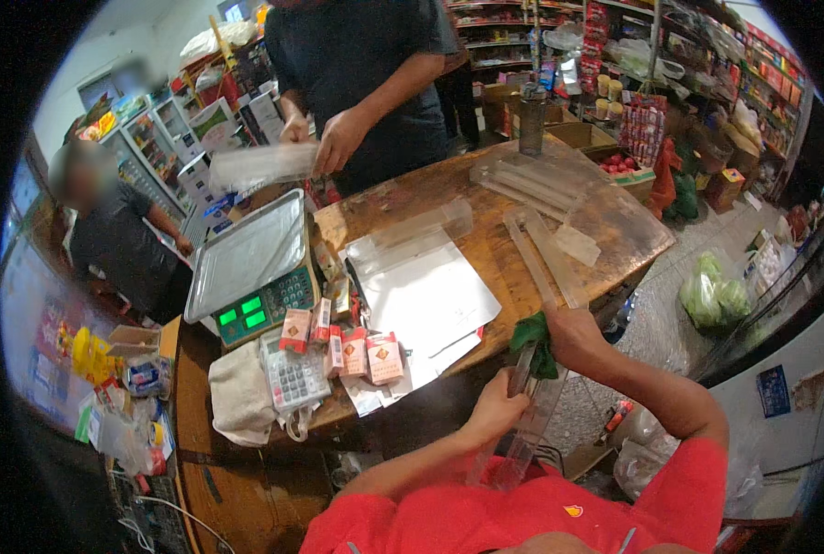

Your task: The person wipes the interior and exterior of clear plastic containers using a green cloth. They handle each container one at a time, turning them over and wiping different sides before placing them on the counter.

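Observation:
My left hand (496, 410) grips a long clear plastic channel (522, 436) that slants down towards my red shirt. My right hand (579, 338) holds a dark green cloth (536, 341) against the upper part of that plastic. Just beyond the right hand, more clear plastic strips (547, 260) lie on the worn wooden table (412, 190). Further back rests a group of similar clear pieces (526, 181). The fingertips of the right hand are partly hidden by the cloth.
A digital scale (252, 260), a calculator (294, 374), several cigarette packs (384, 356) and white papers (425, 284) occupy the left. Across the table a person (367, 83) holds clear plastic; another person (121, 235) stands left. A dark cup (531, 121) stands at the far edge.

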The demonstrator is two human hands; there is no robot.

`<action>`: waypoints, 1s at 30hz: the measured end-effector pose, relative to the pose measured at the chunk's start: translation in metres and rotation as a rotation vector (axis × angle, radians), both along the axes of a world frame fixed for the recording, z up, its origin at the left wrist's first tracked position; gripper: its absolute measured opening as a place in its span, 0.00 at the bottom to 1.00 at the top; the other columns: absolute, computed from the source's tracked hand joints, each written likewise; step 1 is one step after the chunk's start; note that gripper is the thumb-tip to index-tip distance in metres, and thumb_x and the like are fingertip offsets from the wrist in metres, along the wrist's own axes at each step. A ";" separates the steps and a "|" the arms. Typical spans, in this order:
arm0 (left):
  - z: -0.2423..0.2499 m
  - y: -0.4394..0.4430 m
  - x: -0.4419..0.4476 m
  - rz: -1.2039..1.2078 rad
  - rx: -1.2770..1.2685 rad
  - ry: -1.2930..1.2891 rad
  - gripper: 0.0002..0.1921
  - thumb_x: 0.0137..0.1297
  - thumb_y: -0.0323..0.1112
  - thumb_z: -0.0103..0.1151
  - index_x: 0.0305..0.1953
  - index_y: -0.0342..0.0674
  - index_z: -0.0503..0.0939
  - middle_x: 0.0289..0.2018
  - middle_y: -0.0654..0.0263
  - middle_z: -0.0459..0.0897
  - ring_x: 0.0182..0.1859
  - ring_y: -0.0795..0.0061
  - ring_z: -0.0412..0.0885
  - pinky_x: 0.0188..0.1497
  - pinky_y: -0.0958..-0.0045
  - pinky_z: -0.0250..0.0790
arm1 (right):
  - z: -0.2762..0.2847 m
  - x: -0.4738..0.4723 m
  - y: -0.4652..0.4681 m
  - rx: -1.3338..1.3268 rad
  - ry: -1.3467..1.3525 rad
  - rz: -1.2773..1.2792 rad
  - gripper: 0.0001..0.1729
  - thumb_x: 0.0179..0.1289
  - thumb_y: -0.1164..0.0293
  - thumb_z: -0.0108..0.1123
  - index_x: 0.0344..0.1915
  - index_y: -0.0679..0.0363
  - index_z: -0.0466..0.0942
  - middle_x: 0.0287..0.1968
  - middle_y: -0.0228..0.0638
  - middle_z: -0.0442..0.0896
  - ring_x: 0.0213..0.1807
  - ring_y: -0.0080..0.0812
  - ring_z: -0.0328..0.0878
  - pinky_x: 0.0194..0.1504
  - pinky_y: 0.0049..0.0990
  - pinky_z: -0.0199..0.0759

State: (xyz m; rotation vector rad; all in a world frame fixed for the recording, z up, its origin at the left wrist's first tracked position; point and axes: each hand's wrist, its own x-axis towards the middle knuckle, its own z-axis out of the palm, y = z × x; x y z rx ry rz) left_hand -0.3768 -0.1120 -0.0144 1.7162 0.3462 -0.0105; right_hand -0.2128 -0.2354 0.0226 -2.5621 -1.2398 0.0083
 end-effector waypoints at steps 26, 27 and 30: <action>-0.023 0.004 -0.005 0.012 0.121 -0.080 0.25 0.54 0.36 0.56 0.52 0.29 0.71 0.39 0.46 0.80 0.43 0.49 0.80 0.48 0.57 0.72 | 0.032 -0.001 0.006 -0.208 -0.034 0.154 0.10 0.58 0.75 0.56 0.39 0.68 0.71 0.27 0.53 0.82 0.33 0.56 0.83 0.34 0.48 0.76; -0.022 0.004 -0.006 0.002 0.136 -0.068 0.25 0.54 0.36 0.56 0.53 0.29 0.71 0.39 0.45 0.81 0.44 0.49 0.81 0.48 0.57 0.72 | 0.033 -0.001 0.006 -0.190 -0.049 0.165 0.11 0.57 0.75 0.56 0.40 0.68 0.70 0.27 0.53 0.82 0.32 0.56 0.83 0.34 0.48 0.75; -0.023 0.002 -0.007 0.033 0.207 -0.163 0.25 0.54 0.35 0.56 0.53 0.29 0.70 0.41 0.44 0.80 0.44 0.49 0.81 0.48 0.57 0.72 | 0.032 -0.001 0.004 -0.141 -0.100 0.199 0.12 0.56 0.76 0.55 0.42 0.67 0.70 0.26 0.53 0.81 0.32 0.56 0.82 0.32 0.48 0.74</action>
